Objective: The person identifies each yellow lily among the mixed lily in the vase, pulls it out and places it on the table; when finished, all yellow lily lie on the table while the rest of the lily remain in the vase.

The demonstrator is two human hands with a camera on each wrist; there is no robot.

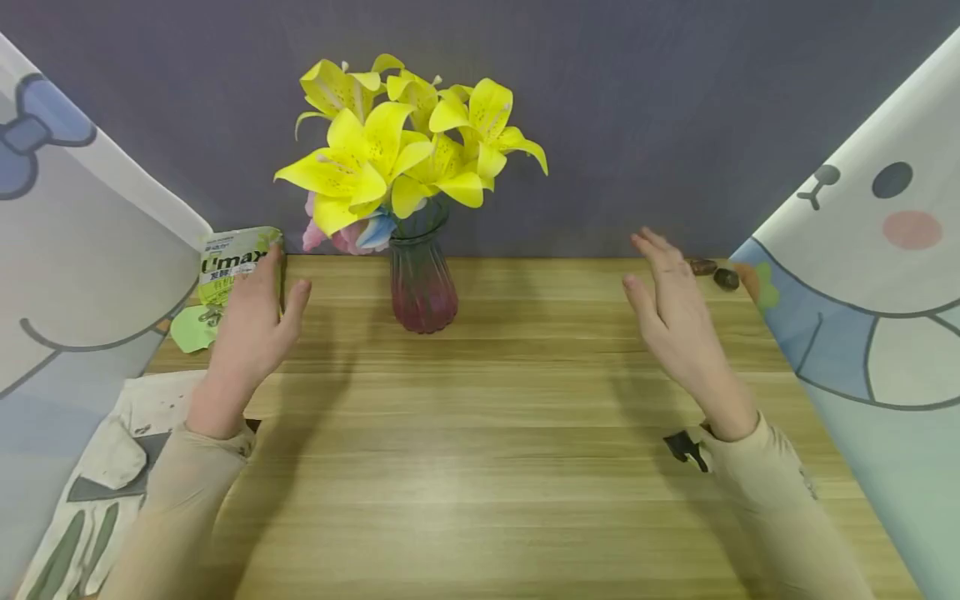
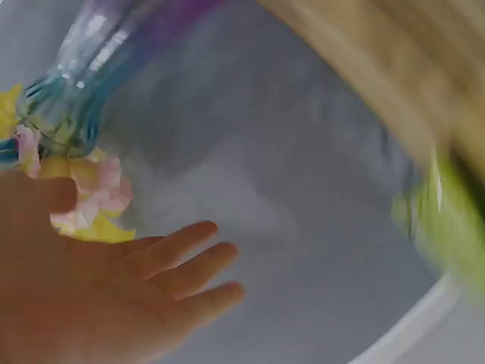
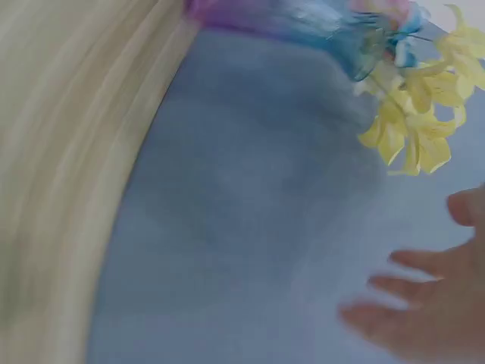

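My left hand [image 1: 255, 329] hovers over the left part of the table with its fingers extended and holds nothing. Nearest to it is a green and white packet lettered "Umax" [image 1: 225, 265], partly hidden behind the fingers. On the right, my right hand [image 1: 675, 321] is raised, fingers extended and thumb apart, with nothing in its grasp. Between the hands, towards the back, stands a ribbed glass vase [image 1: 424, 304], pinkish at its base. It bears yellow lilies [image 1: 367, 162], with pink and blue blooms below. The left wrist view shows my left palm [image 2: 98, 296]; the right wrist view is blurred.
A light green piece [image 1: 193, 329] lies in front of the packet. White and grey gloves [image 1: 120, 458] rest at the left edge. Two small dark objects [image 1: 726, 278] sit at the back right. Cartoon-print cloths [image 1: 885, 275] flank the wooden table [image 1: 465, 467], and a grey wall [image 1: 637, 125] stands behind.
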